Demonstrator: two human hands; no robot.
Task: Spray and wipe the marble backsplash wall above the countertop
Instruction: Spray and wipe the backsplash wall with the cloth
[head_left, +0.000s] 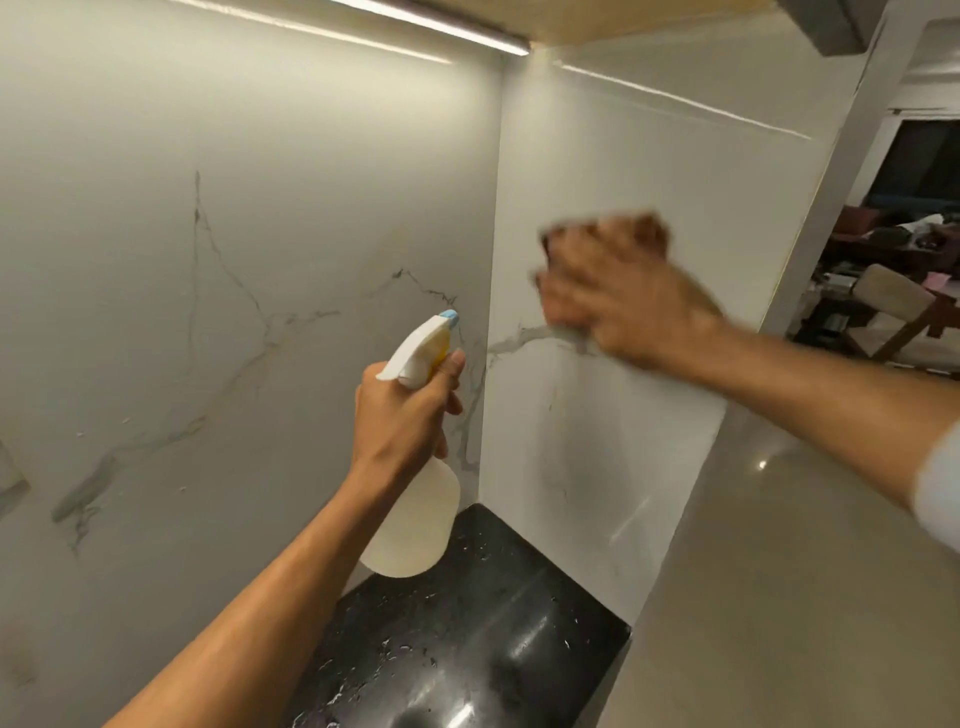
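Marble backsplash wall (234, 270) across the whole far side, folding at a corner seam near centre into a side panel (649, 171) toward 2 o'clock. Right hand (618, 291) flat against that side panel, fingers spread over a brownish cloth (652, 231), blurred with motion; cloth edges hard to make out. Left hand (410, 410) lower, toward 7 o'clock of the right, wrapped tight round the neck of a spray bottle (415, 467), forefinger on the trigger, long axis upright and tipped slightly, blue nozzle aimed at 1 o'clock into the corner seam. Right hand nearer the side panel; left nearer the broad back wall at 10 o'clock. Probably mid-wipe on the side panel, with the veined back wall likely next. Black worktop (467, 639) at 6 o'clock, speckled with droplets. Under-cabinet light strip (431, 23) at 12 o'clock. Nothing between hands and marble.
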